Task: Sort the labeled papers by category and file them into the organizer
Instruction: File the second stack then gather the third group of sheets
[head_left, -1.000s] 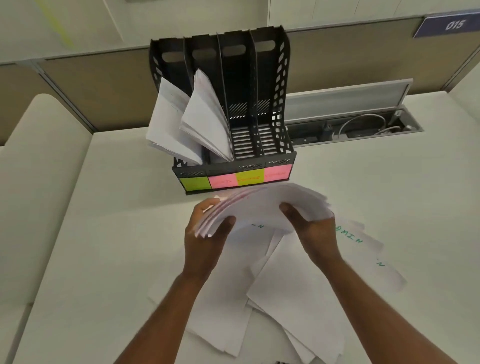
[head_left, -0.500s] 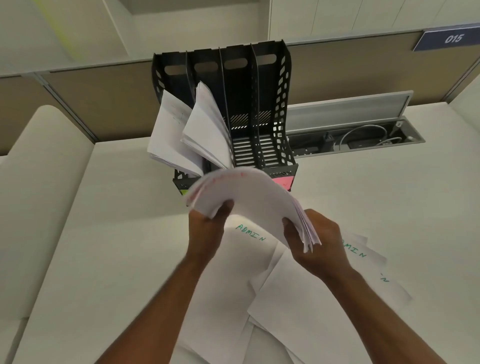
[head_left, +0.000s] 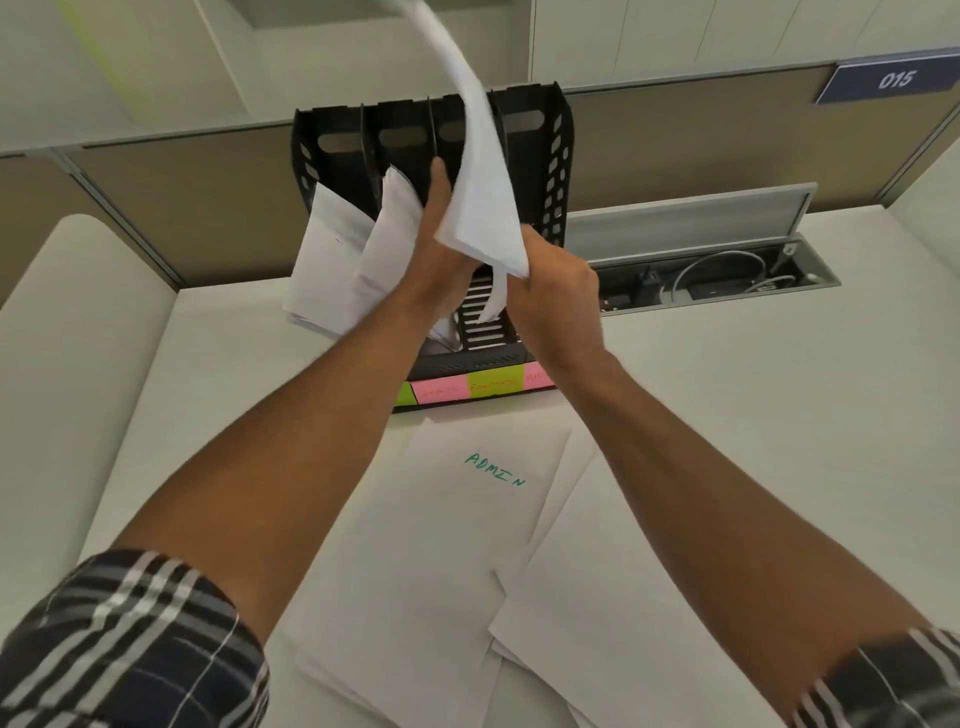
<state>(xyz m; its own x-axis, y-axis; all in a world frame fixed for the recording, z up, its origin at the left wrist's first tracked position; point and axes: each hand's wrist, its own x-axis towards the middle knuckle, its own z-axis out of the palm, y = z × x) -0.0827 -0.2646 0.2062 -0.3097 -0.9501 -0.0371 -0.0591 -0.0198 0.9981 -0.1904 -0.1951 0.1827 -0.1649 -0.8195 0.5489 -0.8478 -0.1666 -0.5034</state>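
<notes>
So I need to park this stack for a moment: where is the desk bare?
Bare desk lies right of the organizer, in front of the open cable tray, and another patch left of the organizer toward the rounded desk edge. In front of the organizer it is crowded: the ADMIN sheet and overlapping loose papers cover the desk between the forearms.

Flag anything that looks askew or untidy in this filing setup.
The papers already in the organizer's two left slots flop outward over its left side instead of standing upright. Loose sheets on the desk, one marked ADMIN, lie fanned and overlapping. The held stack is bent.
</notes>
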